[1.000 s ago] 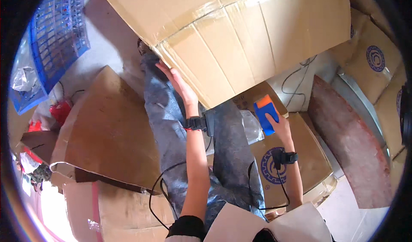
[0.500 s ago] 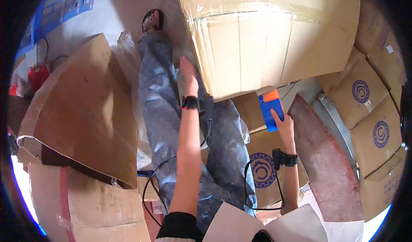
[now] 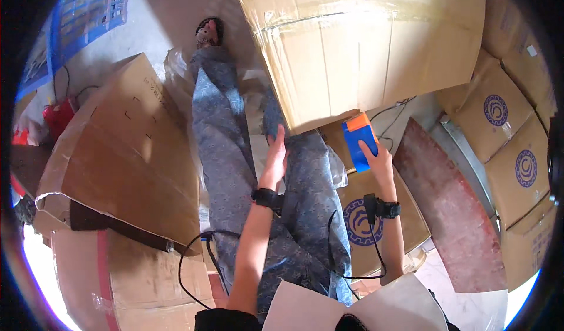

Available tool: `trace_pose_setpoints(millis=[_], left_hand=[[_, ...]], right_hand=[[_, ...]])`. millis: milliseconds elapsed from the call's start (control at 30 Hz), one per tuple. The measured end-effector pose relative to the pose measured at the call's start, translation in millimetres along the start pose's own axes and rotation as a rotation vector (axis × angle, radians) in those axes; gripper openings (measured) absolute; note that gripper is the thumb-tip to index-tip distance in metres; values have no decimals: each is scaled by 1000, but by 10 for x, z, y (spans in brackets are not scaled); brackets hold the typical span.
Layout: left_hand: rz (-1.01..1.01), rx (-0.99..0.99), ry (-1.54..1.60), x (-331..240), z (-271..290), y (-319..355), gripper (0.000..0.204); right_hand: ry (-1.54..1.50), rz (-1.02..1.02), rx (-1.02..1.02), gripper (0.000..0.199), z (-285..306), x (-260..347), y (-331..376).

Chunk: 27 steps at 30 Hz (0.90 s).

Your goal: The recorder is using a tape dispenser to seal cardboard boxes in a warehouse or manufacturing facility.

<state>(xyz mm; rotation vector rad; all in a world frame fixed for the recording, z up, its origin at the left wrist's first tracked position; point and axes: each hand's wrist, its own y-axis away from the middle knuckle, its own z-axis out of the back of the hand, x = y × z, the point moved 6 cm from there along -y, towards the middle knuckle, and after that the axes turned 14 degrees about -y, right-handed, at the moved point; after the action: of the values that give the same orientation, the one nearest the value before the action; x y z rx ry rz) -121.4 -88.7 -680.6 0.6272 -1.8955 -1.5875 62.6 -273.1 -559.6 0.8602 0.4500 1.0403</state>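
Clearly, a big taped carton (image 3: 376, 49) filled the upper view

Steadying it well probably called for a flat palm against its side. Smaller cartons (image 3: 470, 128) were stacked at right. The left hand (image 3: 275, 163) was open, seemingly empty, beside the big taped carton's near corner; whether it touched could not be told. The right hand (image 3: 379, 163) pinched a blue-and-orange block (image 3: 359, 142), thumb on its face, just below the carton's edge. Round blue emblems (image 3: 495, 109) marked the smaller cartons; other print was too small to read.

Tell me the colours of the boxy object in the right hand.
The boxy object is blue with an orange end, best in head view.
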Motion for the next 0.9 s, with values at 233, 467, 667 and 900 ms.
trace_pose_setpoints(millis=[233, 467, 667, 900], left_hand=[[-85, 311, 609, 107, -375, -16, 53], [-121, 247, 932, 33, -542, -171, 35], [-184, 16, 806, 13, -505, -228, 37], [-314, -65, 277, -26, -353, -207, 50]], right_hand=[[14, -24, -24, 50, 29, -111, -13], [41, -79, -21, 49, 32, -112, -28], [46, -45, 10, 48, -3, -18, -27], [80, 51, -39, 39, 72, 54, -86]])
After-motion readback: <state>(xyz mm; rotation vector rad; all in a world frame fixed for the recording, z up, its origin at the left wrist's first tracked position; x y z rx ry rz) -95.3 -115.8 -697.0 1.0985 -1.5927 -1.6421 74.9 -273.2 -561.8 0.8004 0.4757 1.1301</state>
